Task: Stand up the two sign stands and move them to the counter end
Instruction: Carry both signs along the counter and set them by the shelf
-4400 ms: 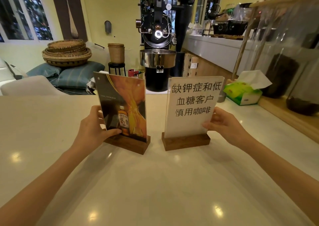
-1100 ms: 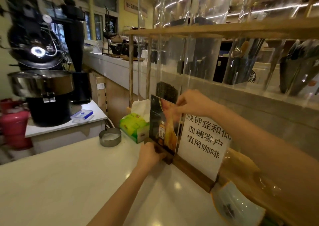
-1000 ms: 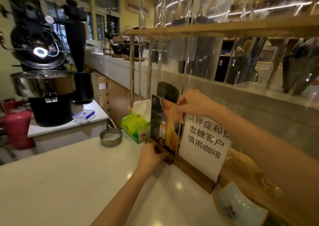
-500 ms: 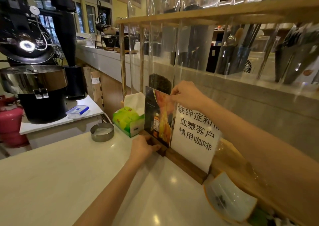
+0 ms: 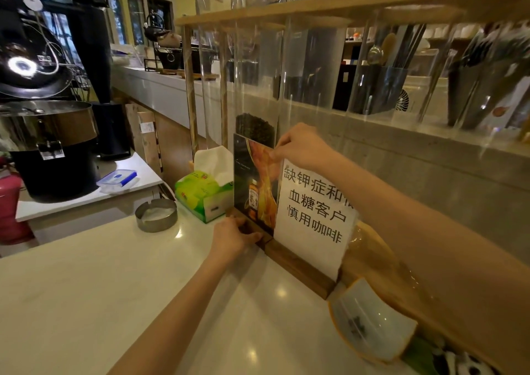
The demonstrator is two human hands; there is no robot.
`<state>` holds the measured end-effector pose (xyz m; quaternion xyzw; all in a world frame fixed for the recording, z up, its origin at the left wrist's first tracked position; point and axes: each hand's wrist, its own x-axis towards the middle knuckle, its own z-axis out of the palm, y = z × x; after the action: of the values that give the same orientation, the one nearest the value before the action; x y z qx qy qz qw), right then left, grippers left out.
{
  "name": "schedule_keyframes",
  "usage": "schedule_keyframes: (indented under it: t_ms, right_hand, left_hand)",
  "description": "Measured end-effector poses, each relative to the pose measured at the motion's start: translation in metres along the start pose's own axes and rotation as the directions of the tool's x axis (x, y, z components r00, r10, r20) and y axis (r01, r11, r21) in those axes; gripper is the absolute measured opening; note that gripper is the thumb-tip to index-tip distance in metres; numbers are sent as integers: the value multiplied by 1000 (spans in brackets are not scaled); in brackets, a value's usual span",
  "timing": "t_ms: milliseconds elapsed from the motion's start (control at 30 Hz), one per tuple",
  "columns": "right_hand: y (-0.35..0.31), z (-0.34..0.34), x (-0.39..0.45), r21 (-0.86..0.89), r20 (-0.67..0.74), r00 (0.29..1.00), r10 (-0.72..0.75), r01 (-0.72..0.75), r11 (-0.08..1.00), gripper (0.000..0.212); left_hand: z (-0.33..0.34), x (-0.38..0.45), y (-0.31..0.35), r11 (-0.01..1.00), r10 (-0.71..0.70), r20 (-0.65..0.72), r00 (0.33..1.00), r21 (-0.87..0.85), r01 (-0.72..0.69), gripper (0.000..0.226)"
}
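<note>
The surface (image 5: 114,303) is pale, smooth and glossy, throwing back spots of light. Both sign stands have dark matt wooden bases (image 5: 298,268); the picture sign (image 5: 252,185) is glossy print, the text sign (image 5: 312,217) white matt paper. The ashtray (image 5: 156,215) is brushed metal. The tissue pack (image 5: 200,195) is shiny green plastic.

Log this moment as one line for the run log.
left hand on photo sign base | right hand pinching its top | text sign upright beside it

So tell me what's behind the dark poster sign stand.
Behind the dark poster sign stand, a clear tube of dark coffee beans shows above its top edge; the tube's lower part is hidden by the panel.
</note>
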<state>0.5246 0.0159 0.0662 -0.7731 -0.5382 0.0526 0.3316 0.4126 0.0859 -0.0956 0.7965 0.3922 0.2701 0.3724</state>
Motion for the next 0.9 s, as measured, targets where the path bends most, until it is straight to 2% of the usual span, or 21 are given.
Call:
schedule_keyframes:
  t_ms: [100, 267, 400, 567, 667, 900]
  right_hand:
    - [-1, -1, 0, 20, 2, 999, 35, -35, 999, 20]
    - [-3, 1, 0, -1, 22, 998, 56, -56, 998, 27]
    - [-6, -1, -4, -100, 131, 990, 59, -46, 994, 32]
    - [-9, -14, -12, -241, 112, 994, 17, 11, 971, 35]
    - [-4, -29, -25, -224, 88, 996, 12, 9, 975, 39]
    - [8, -40, -63, -161, 22, 999, -27, 30, 987, 24]
  left_hand:
    - [2, -2, 0, 999, 27, -5, 1000, -18, -27, 33]
    - [1, -5, 3, 1000, -13, -14, 1000, -14, 13, 40]
    - [2, -9, 4, 999, -43, 17, 999, -33, 43, 49]
    - [1, -22, 9, 999, 25, 78, 997, 35, -28, 39]
    - [2, -35, 13, 996, 79, 96, 992, 43, -84, 26]
    - [13, -55, 24, 994, 107, 19, 994, -29, -107, 27]
